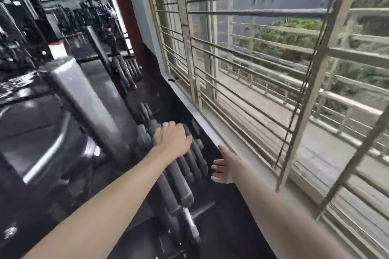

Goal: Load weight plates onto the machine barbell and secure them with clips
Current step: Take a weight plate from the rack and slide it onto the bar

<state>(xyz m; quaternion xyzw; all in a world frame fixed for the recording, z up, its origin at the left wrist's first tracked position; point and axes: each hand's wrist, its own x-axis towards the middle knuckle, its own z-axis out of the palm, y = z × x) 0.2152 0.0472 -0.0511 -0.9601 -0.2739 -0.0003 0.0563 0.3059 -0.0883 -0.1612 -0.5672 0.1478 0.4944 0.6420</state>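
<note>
A row of dark grey weight plates [181, 183] stands on edge on a storage rack below the window, seen edge-on and blurred. My left hand [173, 139] lies on top of the plates at the far part of the row, fingers curled over their rims. My right hand [224, 167] hangs open just to the right of the row, fingers spread, touching nothing, close to the black wall under the sill. A shiny metal peg [190, 224] sticks out near the closest plates. No clips show.
A thick grey machine post [88, 107] rises to the left of the plates. More plates [126, 71] sit on a rack farther back. A barred window [263, 69] and its sill [210, 124] run along the right. Black gym machines fill the left.
</note>
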